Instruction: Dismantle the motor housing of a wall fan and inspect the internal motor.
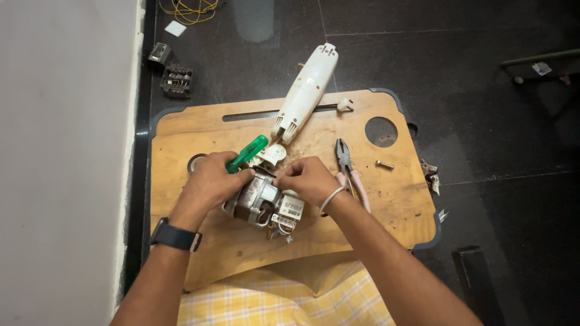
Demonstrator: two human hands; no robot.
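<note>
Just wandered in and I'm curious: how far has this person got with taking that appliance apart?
Done: the white casing lies empty on the wooden board, so the motor is already out. In hand: the left hand holds a green-handled screwdriver in its grip, while the right hand pinches the motor's top. Left: pliers and a loose bolt lie unused; reassembly hasn't begun.

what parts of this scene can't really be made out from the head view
- Tip of the green-handled screwdriver: hidden behind the left hand and the motor.
- Right hand fingertips: curled onto the motor, so what they pinch is unclear.
- Pliers: handles partly covered by the right wrist.
- Yellow wire: cut off by the top edge.
</note>
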